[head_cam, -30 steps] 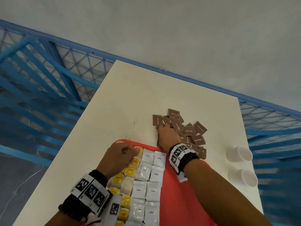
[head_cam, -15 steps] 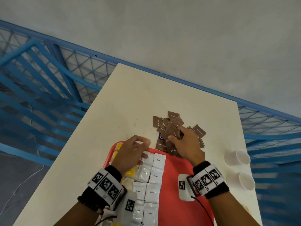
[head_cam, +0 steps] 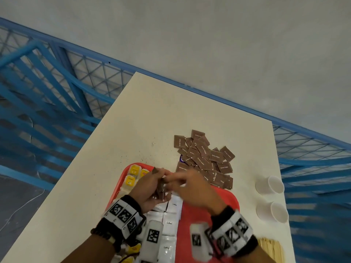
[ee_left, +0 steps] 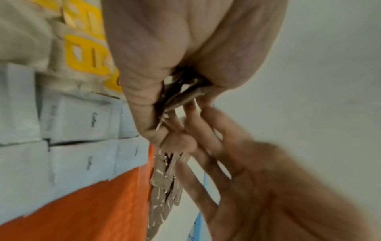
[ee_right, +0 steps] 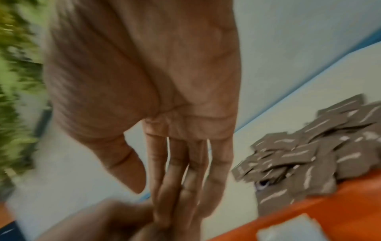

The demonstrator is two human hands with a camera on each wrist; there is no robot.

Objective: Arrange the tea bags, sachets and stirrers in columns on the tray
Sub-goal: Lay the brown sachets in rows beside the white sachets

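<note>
Head view: the red tray [head_cam: 218, 207] lies at the near edge of the cream table [head_cam: 133, 130], its right half bare. Just beyond the tray's far rim sprawls a pile of flat brown sugar sachets [head_cam: 205, 158]. The left hand [head_cam: 150, 188] grips a few brown sachets [head_cam: 161, 186] over the tray's white coffee sachets [head_cam: 171, 221]; yellow tea bags [head_cam: 133, 175] line the tray's left edge. The right hand [head_cam: 191, 188], a second ago on the pile, now meets the left.

Left wrist view: the fingers [ee_left: 144, 106] clench thin, crinkled brown packets.

Right wrist view: the right hand's fingers [ee_right: 175, 171] are straight and holding nothing.
</note>
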